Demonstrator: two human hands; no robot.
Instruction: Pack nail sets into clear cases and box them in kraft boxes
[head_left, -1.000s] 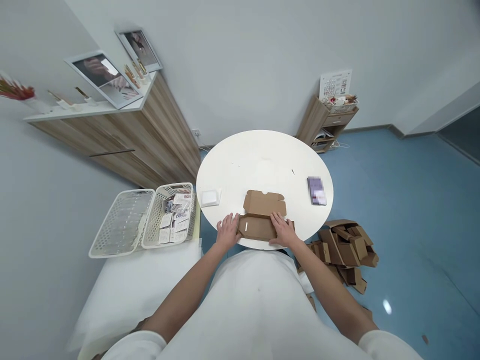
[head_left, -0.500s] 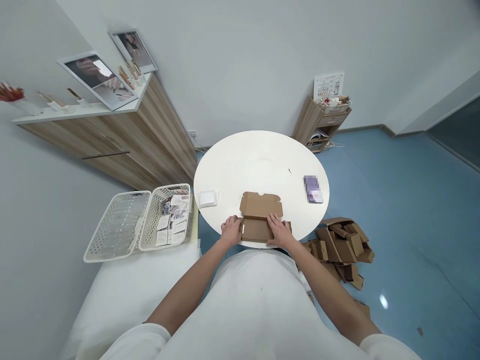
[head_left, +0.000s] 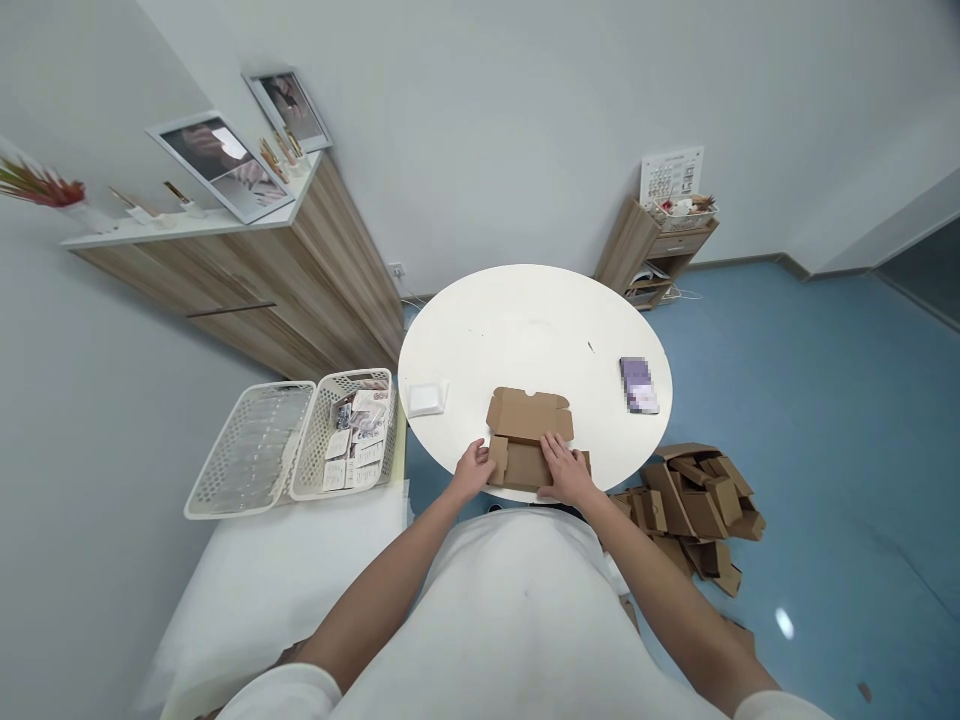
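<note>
A brown cardboard box (head_left: 529, 412), partly folded, lies at the near edge of the white round table (head_left: 517, 325). Its lid stands away from me, and a small side flap is bent inward at the left end. My left hand (head_left: 472, 470) is at that end, its fingers curled and closed on the flap. Across the right part of the box, my right hand (head_left: 566, 472) lies palm down with fingers spread, the thumb by the front wall. The right end flap is partly hidden under this hand.
A small white packet (head_left: 426, 399) lies at the table's left, a purple blurred item (head_left: 638, 385) at its right. Two white baskets (head_left: 300, 440) stand left, one with packets. Folded cardboard boxes (head_left: 701, 500) are piled on the floor at right. A wooden cabinet (head_left: 300, 270) stands behind.
The left end flap of the box has turned up and inward with my left hand. My right hand stays on the box. The whole view has shifted slightly.
</note>
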